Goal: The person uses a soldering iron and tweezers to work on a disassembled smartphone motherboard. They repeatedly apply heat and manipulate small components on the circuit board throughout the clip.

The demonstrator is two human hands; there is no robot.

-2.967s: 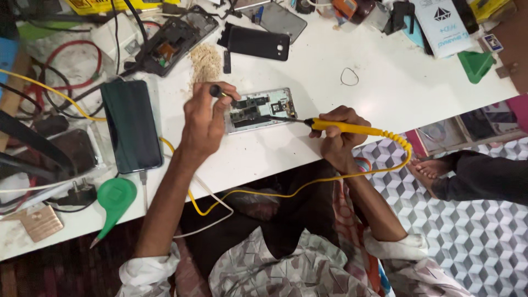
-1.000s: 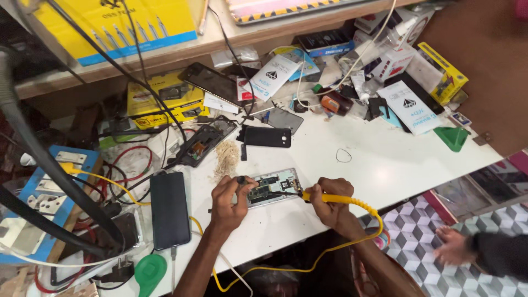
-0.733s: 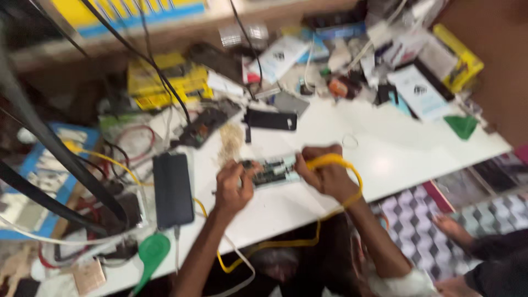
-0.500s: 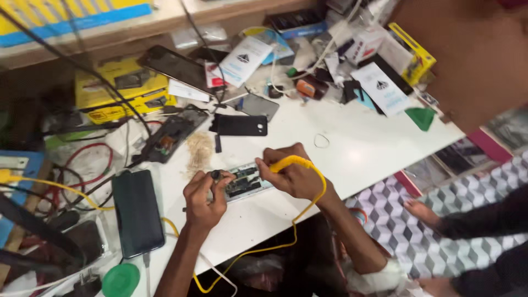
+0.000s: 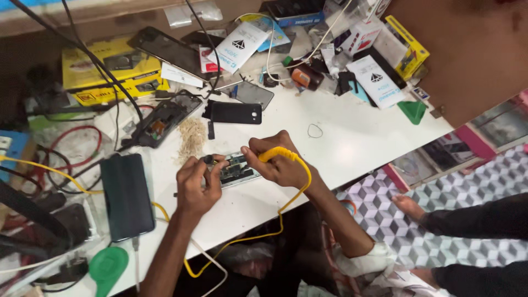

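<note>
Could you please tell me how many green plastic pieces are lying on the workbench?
2: a round-headed green plastic piece at the near left edge beside the dark phone, and a green triangular piece at the far right edge. The clutter may hide more.

The right hand hides the yellow tool's tip.

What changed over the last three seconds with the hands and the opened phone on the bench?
The right hand drew in over the opened phone, its yellow-handled tool now curled inside the fist rather than stretched out to the side. The left hand still steadies the phone. The black phone on the white table stayed put.
</note>
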